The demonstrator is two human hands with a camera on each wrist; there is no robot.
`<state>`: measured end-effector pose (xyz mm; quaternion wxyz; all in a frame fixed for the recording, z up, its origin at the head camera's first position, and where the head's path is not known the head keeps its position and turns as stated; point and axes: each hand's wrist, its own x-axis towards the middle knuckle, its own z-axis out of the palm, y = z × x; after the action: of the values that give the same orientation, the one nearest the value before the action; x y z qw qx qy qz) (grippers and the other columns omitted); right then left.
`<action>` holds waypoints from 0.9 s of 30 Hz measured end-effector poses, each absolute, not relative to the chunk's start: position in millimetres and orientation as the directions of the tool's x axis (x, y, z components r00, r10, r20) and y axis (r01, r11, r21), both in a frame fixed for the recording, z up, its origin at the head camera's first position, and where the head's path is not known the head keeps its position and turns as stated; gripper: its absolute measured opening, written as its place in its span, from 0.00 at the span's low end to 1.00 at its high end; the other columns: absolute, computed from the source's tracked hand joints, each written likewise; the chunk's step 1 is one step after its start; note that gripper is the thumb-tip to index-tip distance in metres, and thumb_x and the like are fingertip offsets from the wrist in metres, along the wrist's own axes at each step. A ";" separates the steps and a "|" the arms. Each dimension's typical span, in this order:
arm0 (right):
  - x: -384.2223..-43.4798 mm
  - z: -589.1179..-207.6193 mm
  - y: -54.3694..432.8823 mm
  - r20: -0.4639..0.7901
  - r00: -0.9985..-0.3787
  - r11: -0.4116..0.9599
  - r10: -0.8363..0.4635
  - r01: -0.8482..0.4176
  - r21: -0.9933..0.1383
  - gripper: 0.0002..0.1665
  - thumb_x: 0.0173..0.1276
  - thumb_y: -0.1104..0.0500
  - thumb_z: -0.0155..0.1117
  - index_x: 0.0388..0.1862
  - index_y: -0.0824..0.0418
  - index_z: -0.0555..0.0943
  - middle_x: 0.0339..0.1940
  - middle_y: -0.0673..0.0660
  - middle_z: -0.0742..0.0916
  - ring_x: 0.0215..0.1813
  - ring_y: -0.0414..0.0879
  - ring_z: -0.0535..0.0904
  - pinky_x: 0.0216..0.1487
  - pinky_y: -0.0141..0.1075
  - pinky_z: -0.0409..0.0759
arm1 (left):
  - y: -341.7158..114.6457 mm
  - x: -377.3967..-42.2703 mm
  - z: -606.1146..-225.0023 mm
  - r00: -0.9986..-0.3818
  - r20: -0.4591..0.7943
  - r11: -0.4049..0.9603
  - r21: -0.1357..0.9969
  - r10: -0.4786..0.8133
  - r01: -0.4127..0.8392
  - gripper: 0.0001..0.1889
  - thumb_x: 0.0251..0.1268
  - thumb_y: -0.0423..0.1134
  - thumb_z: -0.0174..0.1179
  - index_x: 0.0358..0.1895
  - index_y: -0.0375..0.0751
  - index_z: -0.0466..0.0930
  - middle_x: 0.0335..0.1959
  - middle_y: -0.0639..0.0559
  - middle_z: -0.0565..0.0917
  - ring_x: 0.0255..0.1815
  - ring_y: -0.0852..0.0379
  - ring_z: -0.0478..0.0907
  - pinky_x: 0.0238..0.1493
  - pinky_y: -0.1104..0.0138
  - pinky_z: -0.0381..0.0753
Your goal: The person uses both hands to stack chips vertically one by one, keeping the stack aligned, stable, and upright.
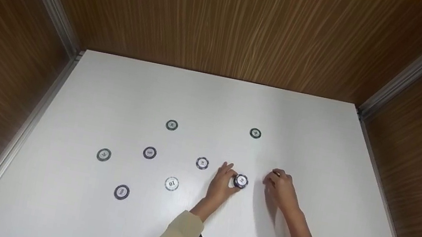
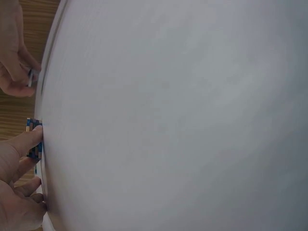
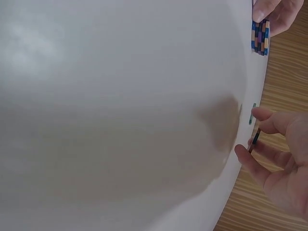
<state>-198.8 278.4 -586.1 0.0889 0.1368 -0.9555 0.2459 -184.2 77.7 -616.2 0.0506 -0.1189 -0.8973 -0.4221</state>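
Observation:
A short stack of poker chips (image 1: 241,180) stands on the white table, its top chip marked 10. My left hand (image 1: 220,187) holds the stack between thumb and fingers, from its left side. In the right wrist view the chip edges (image 3: 261,41) show mixed blue, orange and purple. Right of the stack, my right hand (image 1: 282,192) is raised over the table and pinches a single chip (image 3: 255,138), seen edge-on in the right wrist view. In the head view the fingers mostly hide that chip.
Several loose chips lie flat on the table (image 1: 321,133). A 10 chip (image 1: 202,163) is just left of my left hand, another 10 chip (image 1: 171,183) farther left. One green-rimmed chip (image 1: 255,133) lies beyond the stack. Wood-grain panels (image 1: 228,21) wall the back and sides.

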 end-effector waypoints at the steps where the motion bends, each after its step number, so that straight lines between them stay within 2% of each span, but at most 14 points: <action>1: -198.3 -585.7 276.8 0.237 -0.947 0.842 -0.218 -0.306 -0.445 0.04 0.56 0.72 0.64 0.27 0.65 0.80 0.42 0.67 0.79 0.43 0.66 0.74 0.43 0.51 0.77 | 77.6 -184.2 -616.3 -0.966 0.194 0.611 0.748 0.170 0.258 0.18 0.41 0.32 0.72 0.37 0.35 0.76 0.59 0.39 0.71 0.65 0.41 0.59 0.66 0.59 0.54; 10: -194.3 -581.6 261.6 0.220 -0.949 0.846 -0.226 -0.303 -0.438 0.05 0.56 0.71 0.65 0.30 0.63 0.81 0.45 0.66 0.79 0.46 0.64 0.74 0.45 0.49 0.77 | 77.8 -183.7 -613.7 -0.973 0.168 0.616 0.753 0.160 0.231 0.18 0.41 0.33 0.72 0.38 0.36 0.76 0.59 0.40 0.71 0.65 0.42 0.59 0.66 0.60 0.54; 19: -191.5 -582.8 246.9 0.258 -0.914 0.815 -0.313 -0.399 -0.421 0.06 0.55 0.70 0.66 0.30 0.62 0.81 0.45 0.65 0.78 0.45 0.65 0.73 0.45 0.52 0.76 | 77.4 -184.3 -612.9 -0.974 0.158 0.630 0.743 0.163 0.226 0.17 0.41 0.34 0.72 0.37 0.37 0.76 0.59 0.41 0.71 0.65 0.43 0.59 0.66 0.61 0.54; 27: -188.9 -583.0 235.6 0.240 -0.896 0.808 -0.373 -0.441 -0.390 0.07 0.54 0.70 0.67 0.31 0.61 0.82 0.45 0.63 0.79 0.45 0.61 0.74 0.45 0.49 0.77 | 77.0 -183.9 -614.5 -0.969 0.181 0.634 0.733 0.170 0.248 0.16 0.43 0.34 0.71 0.37 0.37 0.76 0.59 0.41 0.71 0.65 0.43 0.60 0.66 0.61 0.55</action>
<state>-188.9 235.6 -583.0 0.0760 0.2147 -0.9479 0.2229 -183.9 77.0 -614.5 0.0471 -0.1159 -0.9026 -0.4120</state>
